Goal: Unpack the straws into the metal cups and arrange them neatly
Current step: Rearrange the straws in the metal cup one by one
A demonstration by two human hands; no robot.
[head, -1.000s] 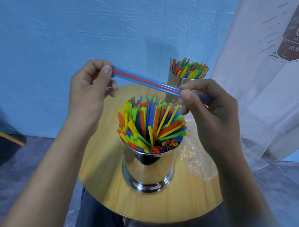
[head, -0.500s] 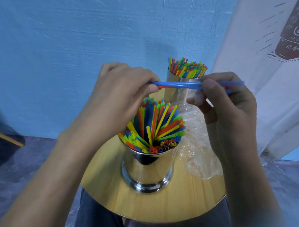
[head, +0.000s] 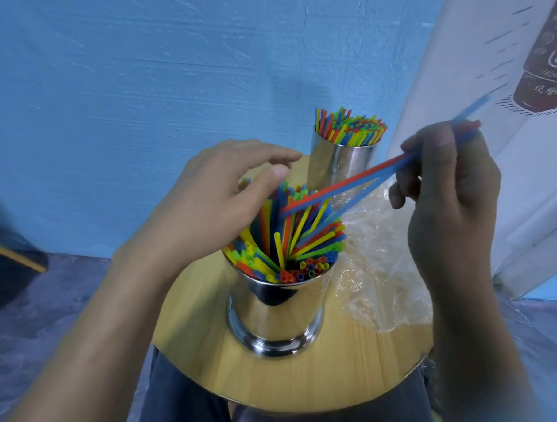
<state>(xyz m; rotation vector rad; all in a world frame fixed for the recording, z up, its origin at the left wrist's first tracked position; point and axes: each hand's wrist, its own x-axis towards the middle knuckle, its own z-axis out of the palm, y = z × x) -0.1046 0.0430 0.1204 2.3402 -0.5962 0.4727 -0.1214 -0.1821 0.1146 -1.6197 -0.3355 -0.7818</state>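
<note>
A shiny metal cup (head: 277,316) stands near me on the round wooden table (head: 297,382), packed with coloured straws (head: 291,242) that fan out. A second metal cup (head: 340,163) full of straws stands at the table's far edge. My right hand (head: 446,210) pinches a few loose straws (head: 343,185), red and blue, tilted down with their lower ends over the near cup. My left hand (head: 219,200) hovers over the near cup's left side, fingers relaxed, resting on or just above the straw tops, holding nothing.
Crumpled clear plastic wrapping (head: 381,263) lies on the table to the right of the near cup. A blue wall (head: 169,72) rises behind, and a white printed sheet (head: 505,89) hangs on the right. My lap shows below the table's front edge.
My left hand let go of the straws and dropped onto the near cup's straws. My right hand tipped the held straws from level to slanting down toward that cup.
</note>
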